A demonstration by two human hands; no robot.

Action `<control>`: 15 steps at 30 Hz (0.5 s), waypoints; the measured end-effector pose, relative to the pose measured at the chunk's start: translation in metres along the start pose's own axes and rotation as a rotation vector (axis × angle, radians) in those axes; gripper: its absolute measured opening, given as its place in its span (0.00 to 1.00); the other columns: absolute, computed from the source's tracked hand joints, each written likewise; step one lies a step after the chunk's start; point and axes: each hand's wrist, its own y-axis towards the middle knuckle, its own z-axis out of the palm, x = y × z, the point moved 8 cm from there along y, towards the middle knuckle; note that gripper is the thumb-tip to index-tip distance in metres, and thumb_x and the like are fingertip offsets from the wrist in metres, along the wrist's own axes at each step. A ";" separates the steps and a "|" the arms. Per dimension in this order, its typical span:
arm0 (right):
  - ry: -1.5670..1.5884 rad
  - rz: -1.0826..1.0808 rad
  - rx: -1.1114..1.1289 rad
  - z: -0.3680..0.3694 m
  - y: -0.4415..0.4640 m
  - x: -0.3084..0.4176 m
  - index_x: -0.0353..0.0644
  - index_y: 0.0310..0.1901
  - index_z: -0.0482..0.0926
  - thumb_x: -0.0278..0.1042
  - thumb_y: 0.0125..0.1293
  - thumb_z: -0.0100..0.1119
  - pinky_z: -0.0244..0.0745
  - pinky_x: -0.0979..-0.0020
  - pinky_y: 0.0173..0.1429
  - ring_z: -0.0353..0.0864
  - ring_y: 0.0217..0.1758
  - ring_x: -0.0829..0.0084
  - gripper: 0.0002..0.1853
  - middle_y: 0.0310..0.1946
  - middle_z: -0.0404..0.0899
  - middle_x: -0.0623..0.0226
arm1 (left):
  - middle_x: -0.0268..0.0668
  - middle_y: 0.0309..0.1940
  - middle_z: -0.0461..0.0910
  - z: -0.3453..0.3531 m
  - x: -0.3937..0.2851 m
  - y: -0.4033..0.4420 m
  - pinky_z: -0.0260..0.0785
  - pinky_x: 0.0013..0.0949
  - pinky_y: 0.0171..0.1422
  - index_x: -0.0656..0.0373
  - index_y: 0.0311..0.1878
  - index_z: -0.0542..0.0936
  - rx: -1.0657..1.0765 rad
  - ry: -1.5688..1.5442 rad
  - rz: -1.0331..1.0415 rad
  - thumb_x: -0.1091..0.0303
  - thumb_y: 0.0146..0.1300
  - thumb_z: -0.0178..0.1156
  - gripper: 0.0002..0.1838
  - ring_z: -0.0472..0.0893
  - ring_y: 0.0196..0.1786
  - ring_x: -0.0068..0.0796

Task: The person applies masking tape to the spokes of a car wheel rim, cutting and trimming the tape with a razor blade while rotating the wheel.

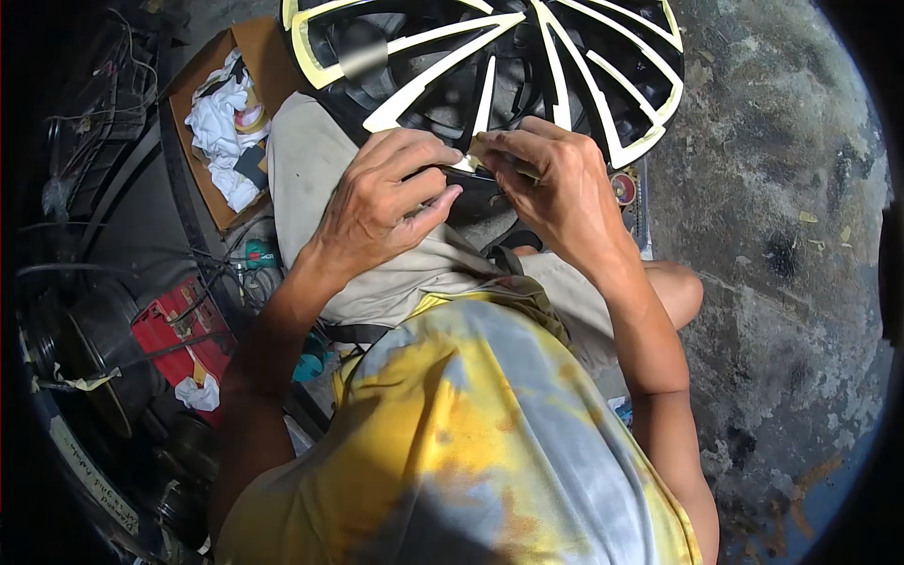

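Note:
A black wheel (pixel 513 85) with pale masking tape (pixel 428 94) along its spokes and edge lies in front of me, at the top of the view. My left hand (pixel 391 193) is at its near rim, one fingertip on the taped end of a spoke. Its thumb stands apart from the fingers, and no object shows in it. Close beside it, my right hand (pixel 551 174) pinches a small piece of masking tape (pixel 475 151) against the same spoke end. Its curled fingers partly hide that piece.
A cardboard box (pixel 212 193) with crumpled white paper and a tape roll stands at left. Below it are cables, a red case (pixel 179 330) and dark round parts. Another roll (pixel 623 188) lies right of the wheel's near edge, on worn concrete floor (pixel 772 245).

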 end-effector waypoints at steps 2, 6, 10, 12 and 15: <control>0.001 -0.001 0.004 0.002 0.001 0.002 0.33 0.47 0.91 0.20 0.66 0.72 0.82 0.52 0.40 0.88 0.36 0.46 0.09 0.35 0.85 0.52 | 0.39 0.54 0.91 0.000 0.001 -0.001 0.80 0.46 0.63 0.61 0.31 0.80 -0.004 -0.006 -0.008 0.78 0.58 0.80 0.13 0.88 0.58 0.46; -0.026 -0.006 0.031 0.003 0.002 0.004 0.32 0.46 0.91 0.19 0.65 0.70 0.83 0.51 0.43 0.88 0.38 0.45 0.09 0.35 0.85 0.51 | 0.40 0.55 0.91 0.000 0.002 -0.002 0.81 0.46 0.64 0.62 0.30 0.80 -0.010 -0.022 -0.005 0.78 0.58 0.80 0.14 0.88 0.59 0.46; -0.066 -0.026 0.063 0.003 0.005 0.010 0.31 0.46 0.91 0.19 0.64 0.69 0.83 0.50 0.46 0.88 0.40 0.44 0.09 0.35 0.85 0.51 | 0.41 0.55 0.91 -0.002 0.004 -0.004 0.81 0.46 0.66 0.62 0.30 0.79 -0.025 -0.070 -0.028 0.80 0.58 0.80 0.14 0.89 0.60 0.47; -0.048 -0.047 0.039 0.002 0.003 0.010 0.32 0.46 0.91 0.19 0.65 0.69 0.83 0.50 0.44 0.88 0.38 0.45 0.09 0.35 0.85 0.51 | 0.43 0.55 0.92 -0.003 0.005 -0.003 0.81 0.47 0.66 0.62 0.30 0.78 -0.033 -0.096 -0.040 0.81 0.57 0.79 0.15 0.89 0.61 0.48; 0.079 -0.016 -0.027 0.001 -0.004 0.002 0.32 0.46 0.91 0.19 0.67 0.71 0.83 0.52 0.41 0.88 0.36 0.47 0.08 0.35 0.85 0.51 | 0.41 0.51 0.90 -0.004 0.010 -0.005 0.81 0.44 0.61 0.61 0.31 0.78 -0.096 -0.154 -0.051 0.76 0.61 0.79 0.15 0.88 0.55 0.45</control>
